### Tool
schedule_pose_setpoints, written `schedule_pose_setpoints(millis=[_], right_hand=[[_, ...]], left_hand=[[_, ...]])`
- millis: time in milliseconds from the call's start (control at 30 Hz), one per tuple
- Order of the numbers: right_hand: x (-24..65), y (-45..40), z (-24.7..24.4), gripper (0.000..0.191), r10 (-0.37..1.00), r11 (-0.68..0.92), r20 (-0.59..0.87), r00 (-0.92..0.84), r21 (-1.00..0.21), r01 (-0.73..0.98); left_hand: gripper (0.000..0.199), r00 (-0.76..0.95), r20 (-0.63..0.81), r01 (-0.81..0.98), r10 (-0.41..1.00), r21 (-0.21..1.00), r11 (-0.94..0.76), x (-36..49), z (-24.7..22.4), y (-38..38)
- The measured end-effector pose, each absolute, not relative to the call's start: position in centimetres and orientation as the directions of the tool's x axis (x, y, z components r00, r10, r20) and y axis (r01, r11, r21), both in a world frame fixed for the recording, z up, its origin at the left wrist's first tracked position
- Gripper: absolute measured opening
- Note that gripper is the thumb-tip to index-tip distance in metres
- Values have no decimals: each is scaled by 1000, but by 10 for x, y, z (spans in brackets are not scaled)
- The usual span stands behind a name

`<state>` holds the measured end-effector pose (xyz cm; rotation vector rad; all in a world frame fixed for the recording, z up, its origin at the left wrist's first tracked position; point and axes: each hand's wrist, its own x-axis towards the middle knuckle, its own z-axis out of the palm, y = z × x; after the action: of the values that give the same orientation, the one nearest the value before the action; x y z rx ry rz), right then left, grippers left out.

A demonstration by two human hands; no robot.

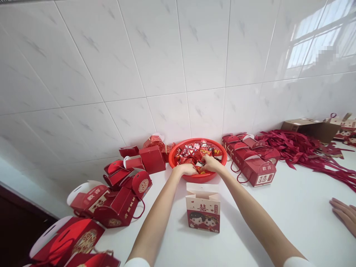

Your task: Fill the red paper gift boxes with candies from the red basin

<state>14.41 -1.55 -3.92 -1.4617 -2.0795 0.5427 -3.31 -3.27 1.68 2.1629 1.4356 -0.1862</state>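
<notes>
Left hand and right hand at wrapped sweets in red basket; apparently picking step. Fingers pinching or spread: cannot tell. Next move calls for sure pinch.

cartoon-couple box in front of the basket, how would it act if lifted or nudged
The cartoon box looks like thin card, so probably light and easily dented. Its crisp shape suggests some stiffness. Standing upright, it might tip if pushed high.
</notes>
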Motion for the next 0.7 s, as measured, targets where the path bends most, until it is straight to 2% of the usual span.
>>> schedule_pose_setpoints(millis=[100, 233, 533, 700], right_hand=[[145, -10, -43, 23, 949, 316, 210, -236, -633, 707], [145, -2, -50, 34, 957, 289, 199, -210, -673, 681], [144, 10, -71, 38, 954, 299, 252, -163, -764, 571], [143, 8, -72, 36, 939, 342, 321, -126, -821, 457]], left_hand=[[22, 405, -428, 900, 808, 341, -270, -32, 15, -28], [17, 381, -443, 909, 812, 340, -242, -30, 11, -24], [4, 399, -492, 885, 774, 429, -183, -29, 0, -14], [15, 409, -437, 862, 801, 473, -182, -29, -8, -11]])
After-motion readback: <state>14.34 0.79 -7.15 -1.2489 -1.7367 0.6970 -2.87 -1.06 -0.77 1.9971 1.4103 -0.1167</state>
